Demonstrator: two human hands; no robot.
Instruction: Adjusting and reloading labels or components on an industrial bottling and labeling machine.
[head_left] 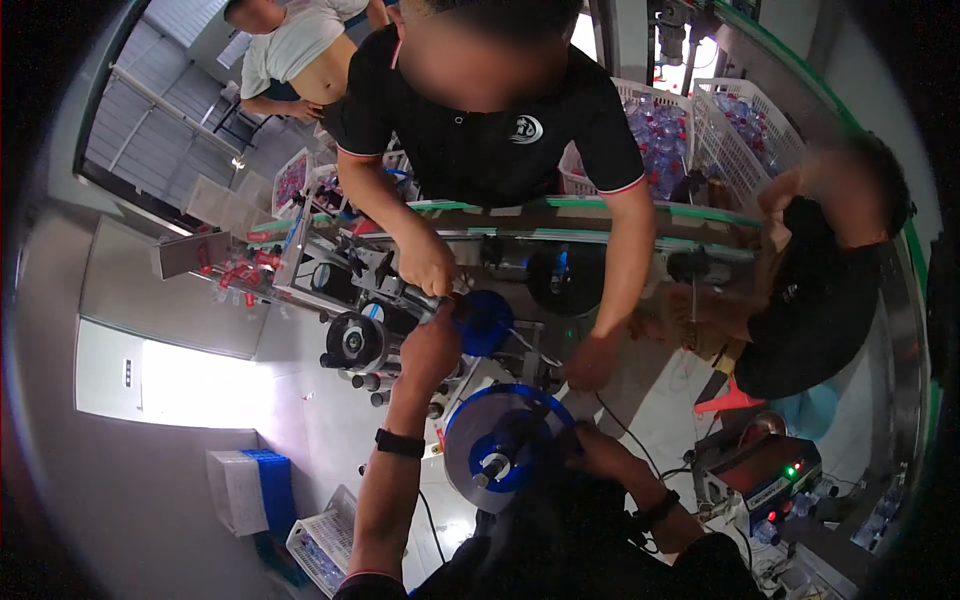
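My left hand [430, 350] reaches forward over a machine, its fingers closed at the edge of a blue disc [484, 323]. What they pinch, if anything, is hidden. Right against them is a co-worker's hand [427, 262], and that person's other hand [592, 363] hangs lower, to the right. Close to my body, a large clear reel with a blue rim [462, 425] sits on a spindle [490, 470]. At its right edge my right hand [608, 455] is bent round the rim, its fingertips partly in shadow.
Rollers [352, 340] and rails of the machine lie left of my left hand. A green-edged conveyor [560, 205] crosses behind, with white crates of bottles [655, 140] beyond. Another person [830, 290] sits at right, near a control box [765, 470] with lit lamps. Cables trail across the floor.
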